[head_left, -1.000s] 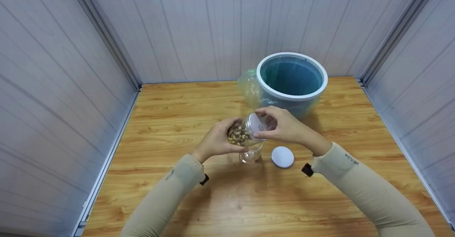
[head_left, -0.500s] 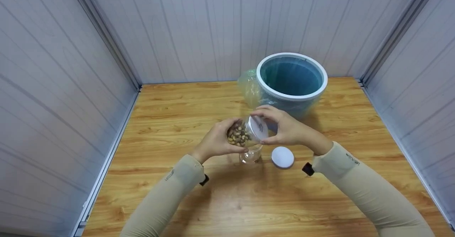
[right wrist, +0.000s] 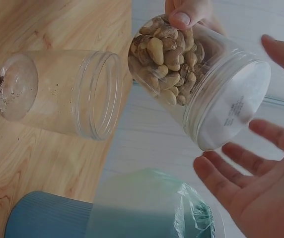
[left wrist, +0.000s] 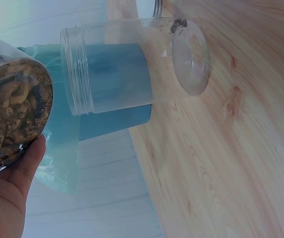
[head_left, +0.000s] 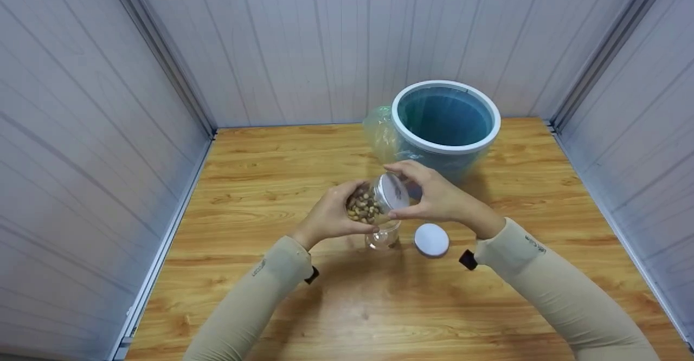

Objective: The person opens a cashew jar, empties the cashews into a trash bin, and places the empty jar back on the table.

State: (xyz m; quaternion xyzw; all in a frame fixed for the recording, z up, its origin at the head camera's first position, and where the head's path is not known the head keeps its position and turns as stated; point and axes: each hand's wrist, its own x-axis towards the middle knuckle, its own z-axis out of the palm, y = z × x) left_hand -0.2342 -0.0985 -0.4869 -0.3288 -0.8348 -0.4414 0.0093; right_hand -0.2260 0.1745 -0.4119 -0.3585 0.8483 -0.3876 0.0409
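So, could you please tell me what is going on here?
A person's left hand grips a tilted clear jar of cashews, and the right hand is spread around its white printed top. Below, an open clear jar stands on the table with dark bits at its base, a loose white lid beside it. A bag-lined blue bin stands behind.
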